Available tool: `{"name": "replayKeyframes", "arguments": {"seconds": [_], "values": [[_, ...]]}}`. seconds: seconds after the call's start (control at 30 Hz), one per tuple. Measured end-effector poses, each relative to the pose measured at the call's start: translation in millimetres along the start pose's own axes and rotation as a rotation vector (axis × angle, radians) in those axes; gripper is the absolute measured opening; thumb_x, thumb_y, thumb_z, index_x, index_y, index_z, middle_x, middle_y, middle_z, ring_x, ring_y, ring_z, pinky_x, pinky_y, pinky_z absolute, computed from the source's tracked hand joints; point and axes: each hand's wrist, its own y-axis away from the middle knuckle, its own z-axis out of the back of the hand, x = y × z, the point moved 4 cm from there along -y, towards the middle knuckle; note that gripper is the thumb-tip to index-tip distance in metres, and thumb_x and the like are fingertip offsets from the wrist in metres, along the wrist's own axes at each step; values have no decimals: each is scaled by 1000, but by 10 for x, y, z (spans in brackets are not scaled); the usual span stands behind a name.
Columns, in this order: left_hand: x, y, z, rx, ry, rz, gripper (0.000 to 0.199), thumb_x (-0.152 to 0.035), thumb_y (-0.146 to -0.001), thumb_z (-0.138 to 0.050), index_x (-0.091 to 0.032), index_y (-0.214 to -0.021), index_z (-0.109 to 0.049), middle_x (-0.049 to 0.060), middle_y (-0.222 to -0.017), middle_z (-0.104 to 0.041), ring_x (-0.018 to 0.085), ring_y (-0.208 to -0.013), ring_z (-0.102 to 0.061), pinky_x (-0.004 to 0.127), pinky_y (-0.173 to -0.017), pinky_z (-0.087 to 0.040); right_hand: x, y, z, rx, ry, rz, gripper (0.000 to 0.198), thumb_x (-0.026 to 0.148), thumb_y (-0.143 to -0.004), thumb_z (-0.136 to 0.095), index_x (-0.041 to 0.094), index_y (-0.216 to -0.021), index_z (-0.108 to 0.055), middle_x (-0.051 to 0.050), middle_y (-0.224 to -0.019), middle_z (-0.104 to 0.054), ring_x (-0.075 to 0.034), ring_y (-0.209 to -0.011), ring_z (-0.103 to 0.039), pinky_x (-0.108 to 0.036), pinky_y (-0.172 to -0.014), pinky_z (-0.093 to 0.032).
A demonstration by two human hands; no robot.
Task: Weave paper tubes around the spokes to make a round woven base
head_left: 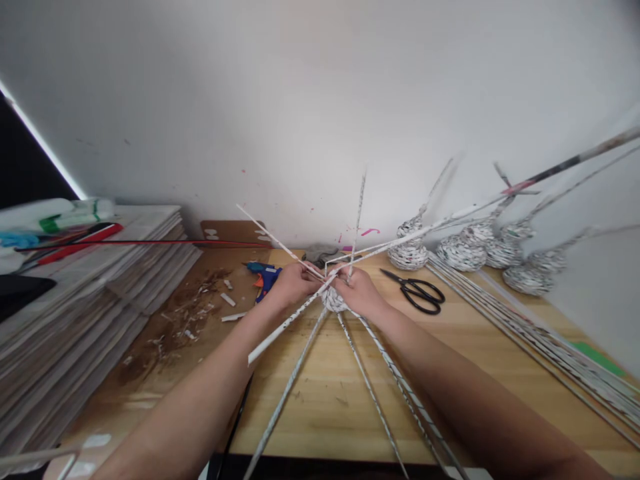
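Between my two hands is a small woven paper piece point(334, 299), with rolled newspaper tubes point(300, 375) radiating from it in several directions. My left hand point(299, 283) is closed at its left side, gripping the piece near the base of the tubes. On the other side my right hand point(356, 288) is closed too, its fingers at the crossing tubes. One long paper tube point(395, 244) runs from the weave up to the far right. The fingertips are partly hidden behind the tubes.
Black scissors point(423, 293) lie right of my hands, a blue glue gun point(264, 275) left. Several woven paper gourd shapes point(460, 252) stand by the wall. Loose paper tubes point(530, 327) lie at right. A newspaper stack point(100, 293) and paper scraps point(190, 320) are at left.
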Motion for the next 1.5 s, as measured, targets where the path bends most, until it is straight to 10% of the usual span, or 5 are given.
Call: {"name": "replayKeyframes", "arguments": {"seconds": [0.47,1.5], "values": [[34,15,-55,-70,-36,-128,35,-40,-60,-78,-19,-65,-51,-5,-53,-51,9,-49,-44,22,-49,-32,41,26,-11,-90,237,-43,15,31,-90,-49,21,-78,-51,-1,-69,-59,-17,-66,-55,-27,-63,-36],[129,-3,-140,4,254,87,35,-26,-49,-86,-12,-78,-73,5,-71,-71,14,-61,-61,27,-61,-45,112,14,161,-108,-116,-88,31,47,-85,-60,18,-74,-66,0,-61,-62,-14,-54,-53,-26,-53,-40]]}}
